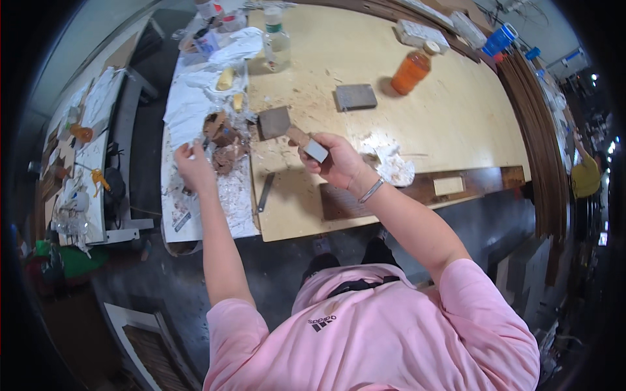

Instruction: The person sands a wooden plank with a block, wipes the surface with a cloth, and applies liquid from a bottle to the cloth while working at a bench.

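In my right hand (339, 163) is a small flat block (315, 152) with a pale grey face and a brown end, gripped between the fingers and thumb. My left hand (194, 171) is over the white-covered strip of the bench, its fingers pinched together; what they hold, if anything, I cannot make out. Just right of that hand sits a lump of brown putty-like material (228, 156) on crumpled clear plastic. A dark grey block (274, 122) lies beyond the held piece, and another grey block (356, 96) rests farther right. A narrow dark metal strip (265, 191) lies between my hands.
On the yellowish bench (456, 124) stand an orange-filled bottle (411, 70) and a clear bottle (276, 49). A crumpled white sheet (394, 166) and a dark wooden plank (358, 197) lie near the front edge. Long brown boards (538, 150) are stacked at the right. Another cluttered table (91, 143) stands left.
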The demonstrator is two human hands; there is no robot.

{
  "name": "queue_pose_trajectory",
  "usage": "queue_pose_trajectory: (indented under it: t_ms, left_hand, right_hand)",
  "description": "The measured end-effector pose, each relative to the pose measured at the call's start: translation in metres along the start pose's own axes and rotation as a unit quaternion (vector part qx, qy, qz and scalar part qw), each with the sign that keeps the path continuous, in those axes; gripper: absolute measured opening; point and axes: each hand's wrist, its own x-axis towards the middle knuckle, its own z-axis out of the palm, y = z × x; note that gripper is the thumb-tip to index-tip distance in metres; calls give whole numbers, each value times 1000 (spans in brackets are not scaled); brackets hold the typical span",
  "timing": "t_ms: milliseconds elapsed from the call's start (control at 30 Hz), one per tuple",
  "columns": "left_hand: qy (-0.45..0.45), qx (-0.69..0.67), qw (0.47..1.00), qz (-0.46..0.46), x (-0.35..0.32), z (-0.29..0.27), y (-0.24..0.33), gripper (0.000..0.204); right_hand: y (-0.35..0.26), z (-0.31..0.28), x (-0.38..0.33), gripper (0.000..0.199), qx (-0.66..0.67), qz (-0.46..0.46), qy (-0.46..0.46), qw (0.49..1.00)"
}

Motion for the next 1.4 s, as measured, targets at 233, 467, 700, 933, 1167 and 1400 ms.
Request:
queue_pose_trajectory:
  t_ms: [233,467,700,933,1167,1400]
  left_hand:
    - [-399,-171,877,207,-136,48,85,32]
    - [-392,-65,708,584,-234,127,130,45]
    - [-582,-46,676,450,-206,97,102,31]
    - [-522,-127,715,447,-230,82,76,30]
    - [-510,-125,725,447,-229,78,80,31]
    - [-507,-110,723,457,-231,83,77,26]
  right_hand:
    - [-36,-62,-116,19,-93,-216,205,950]
    - [32,-79,-173,13,-505,-288,395,712]
    - [86,-47,-155,20,-555,-316,272,719]
    - [109,-51,-169,22,-593,-340,264,681]
    - [150,-45,-149,30,-693,-374,190,587]
    - [141,-68,-170,26,-677,-413,269,547]
